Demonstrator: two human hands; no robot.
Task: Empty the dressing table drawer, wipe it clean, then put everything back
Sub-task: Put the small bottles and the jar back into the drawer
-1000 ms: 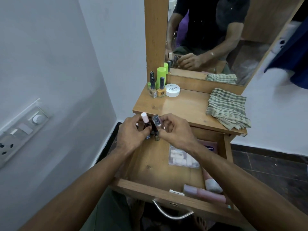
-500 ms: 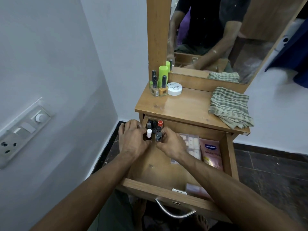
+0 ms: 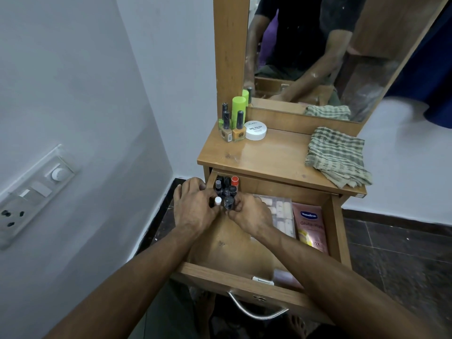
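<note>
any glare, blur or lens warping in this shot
Head view: glare shows as a bright sheen on the dressing table top near the white nail polish jar; the dark blue cloth at the right edge is smeared and soft; the wide-angle lens bows the mirror frame and stretches both forearms; the left hand and right hand stay fairly sharp.

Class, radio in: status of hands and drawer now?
Left hand grips white-capped bottle. Right hand grips dark-capped bottle. Open wooden drawer holds clustered small bottles. Nothing obstructing.
</note>
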